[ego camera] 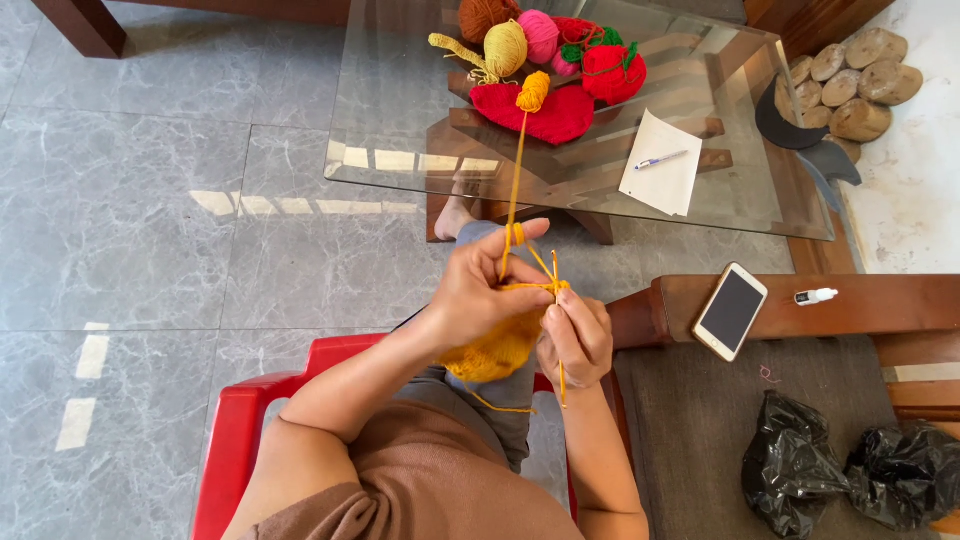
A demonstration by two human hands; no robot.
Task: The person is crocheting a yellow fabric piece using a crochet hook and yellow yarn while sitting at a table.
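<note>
While the left hand (478,292) pinches the orange yarn (516,170), looped round its first finger, the right hand (577,338) grips a thin hook (558,330). Both are closed tight. Right under the hands hangs the orange knit piece (492,350). It looks like a stitch is half made; the next move needs the hook to catch the yarn gently. Up from the grip, the yarn runs to a small ball (533,91) on the glass table (400,110).

Five yarn balls (506,47), two black bags (850,470), one phone (730,310)
</note>
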